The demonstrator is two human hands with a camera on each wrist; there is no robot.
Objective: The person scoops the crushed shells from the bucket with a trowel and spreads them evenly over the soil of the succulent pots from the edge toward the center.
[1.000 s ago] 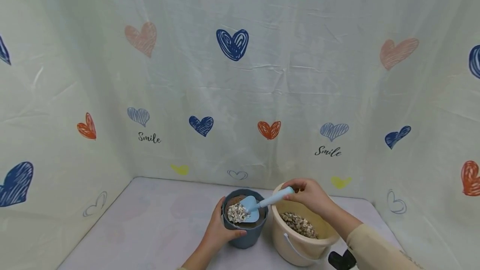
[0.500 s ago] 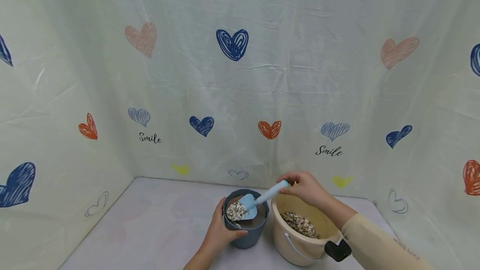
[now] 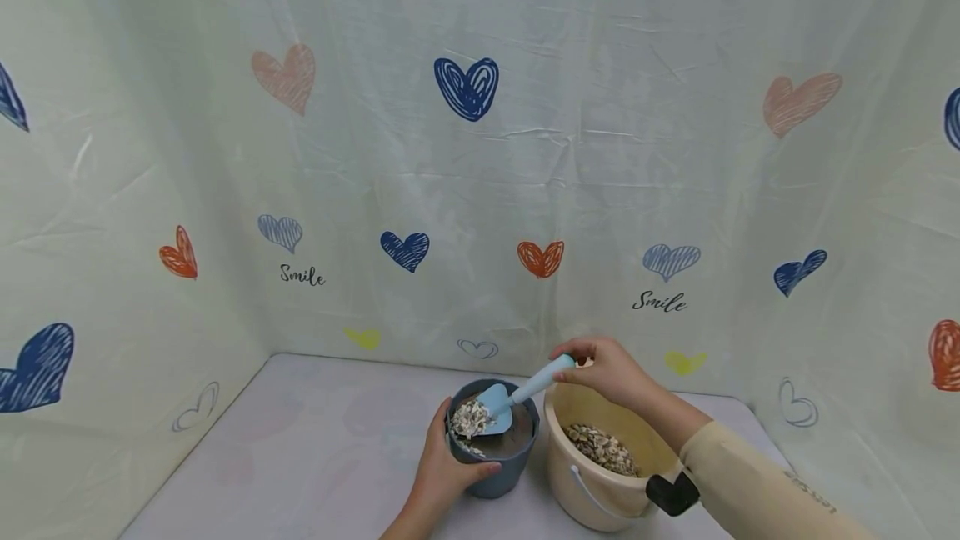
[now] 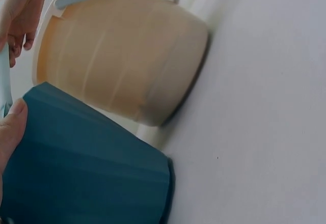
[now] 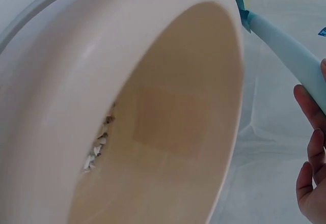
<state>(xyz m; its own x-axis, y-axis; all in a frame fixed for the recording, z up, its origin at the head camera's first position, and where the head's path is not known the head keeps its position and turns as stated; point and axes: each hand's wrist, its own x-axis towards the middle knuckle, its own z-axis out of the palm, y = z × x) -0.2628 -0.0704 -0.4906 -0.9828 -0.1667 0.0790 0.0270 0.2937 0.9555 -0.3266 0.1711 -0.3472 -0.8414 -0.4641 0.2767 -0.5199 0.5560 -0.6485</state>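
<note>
My left hand [image 3: 442, 463] grips the blue-grey plant pot [image 3: 497, 483], its thumb across the near side and its fingers round the left. Dark soil [image 3: 517, 436] shows inside the pot. By the handle end, my right hand [image 3: 609, 372] holds a light blue toy shovel [image 3: 543, 378] that slopes down into the pot. The shovel's blade lies over the soil, with a heap of pale gravel [image 3: 470, 418] at its tip on the pot's left side. In the right wrist view the fingers [image 5: 308, 107] curl at the shovel handle [image 5: 288, 51].
Just right of the pot stands a cream bucket [image 3: 592, 500] with a pale handle and more mixed gravel [image 3: 602, 450] inside. Both rest on a white tabletop [image 3: 315, 448]. A heart-printed curtain [image 3: 480, 190] encloses the back and sides. A black device [image 3: 672, 494] sits at my right wrist.
My right hand has moved a little left and up with the shovel, steepening its tilt. Some gravel has spread down the pot's near left side. The left hand keeps its grip on the pot.
</note>
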